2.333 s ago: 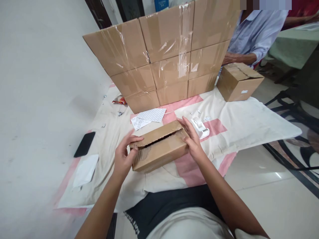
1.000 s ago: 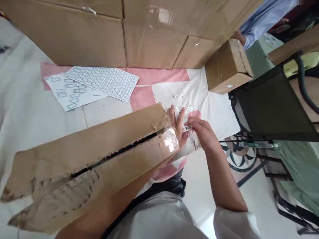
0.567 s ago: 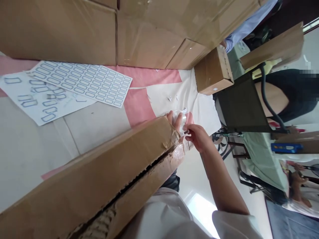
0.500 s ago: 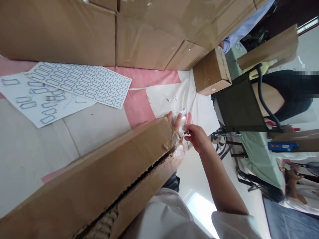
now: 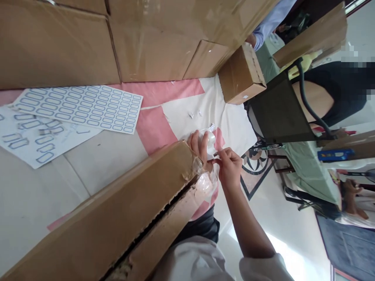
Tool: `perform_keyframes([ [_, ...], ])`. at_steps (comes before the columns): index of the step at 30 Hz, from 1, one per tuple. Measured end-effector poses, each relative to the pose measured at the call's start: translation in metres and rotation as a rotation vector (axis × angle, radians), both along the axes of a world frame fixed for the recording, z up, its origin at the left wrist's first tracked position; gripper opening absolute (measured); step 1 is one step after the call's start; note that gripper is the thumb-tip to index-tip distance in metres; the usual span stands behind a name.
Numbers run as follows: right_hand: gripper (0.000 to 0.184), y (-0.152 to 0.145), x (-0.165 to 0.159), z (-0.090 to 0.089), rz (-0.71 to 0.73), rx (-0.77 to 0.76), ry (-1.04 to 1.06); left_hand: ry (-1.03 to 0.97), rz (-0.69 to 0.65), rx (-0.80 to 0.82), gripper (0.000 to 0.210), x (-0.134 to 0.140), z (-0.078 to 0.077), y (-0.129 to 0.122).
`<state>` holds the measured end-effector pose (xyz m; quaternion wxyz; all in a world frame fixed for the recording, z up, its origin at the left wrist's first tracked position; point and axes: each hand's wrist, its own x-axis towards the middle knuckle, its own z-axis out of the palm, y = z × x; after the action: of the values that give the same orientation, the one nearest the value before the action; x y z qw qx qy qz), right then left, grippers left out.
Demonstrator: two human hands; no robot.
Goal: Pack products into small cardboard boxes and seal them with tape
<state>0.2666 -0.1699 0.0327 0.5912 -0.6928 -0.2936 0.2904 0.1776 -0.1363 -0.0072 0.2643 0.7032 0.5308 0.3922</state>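
Observation:
Just past the near end of a long cardboard box [image 5: 125, 199], my left hand [image 5: 200, 143] is closed around a roll of clear tape [image 5: 210, 145]. The box hides most of that hand and its wrist. My right hand [image 5: 230, 166] is beside the roll with thumb and forefinger pinched together at its lower edge. What lies in the pinch is too small to make out. A dark gap runs along the box's torn edge, and clear tape covers its corner. Small crumpled scraps [image 5: 191, 114] lie on the pink and white cloth [image 5: 181, 99] beyond the hands.
Label sheets [image 5: 84, 105] lie at the left. Large taped cartons [image 5: 158, 47] stand along the back, with a smaller carton [image 5: 241, 76] at their right end. Right of it are a dark folding chair [image 5: 281, 105] with a seated person, and a green-covered table [image 5: 310, 168]. Another person's sleeve [image 5: 274, 21] shows behind.
The view has shifted slightly, so the cartons and chair sit further left. My left fingers show more around the roll. My right hand stays pinched beside it, a little lower.

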Motion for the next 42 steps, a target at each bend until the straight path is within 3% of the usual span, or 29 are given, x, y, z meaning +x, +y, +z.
perform_keyframes([
  [7,0.053,-0.017,0.004,0.0,0.033,-0.052,-0.026,0.055,-0.023,-0.003,0.07,-0.004,0.002,0.0],
  [13,0.057,-0.019,0.008,0.001,0.098,-0.153,0.214,0.074,-0.033,-0.05,0.07,-0.003,0.006,0.0],
  [24,0.046,-0.017,0.005,-0.006,0.069,-0.092,0.272,0.074,-0.044,-0.077,0.068,-0.005,0.013,0.001],
  [35,0.049,-0.022,0.006,-0.017,0.069,-0.057,0.243,0.041,-0.047,-0.017,0.066,-0.003,0.001,-0.001],
  [42,0.047,-0.023,0.008,-0.02,0.083,-0.065,0.307,0.025,-0.042,-0.006,0.065,-0.003,0.001,-0.001],
])
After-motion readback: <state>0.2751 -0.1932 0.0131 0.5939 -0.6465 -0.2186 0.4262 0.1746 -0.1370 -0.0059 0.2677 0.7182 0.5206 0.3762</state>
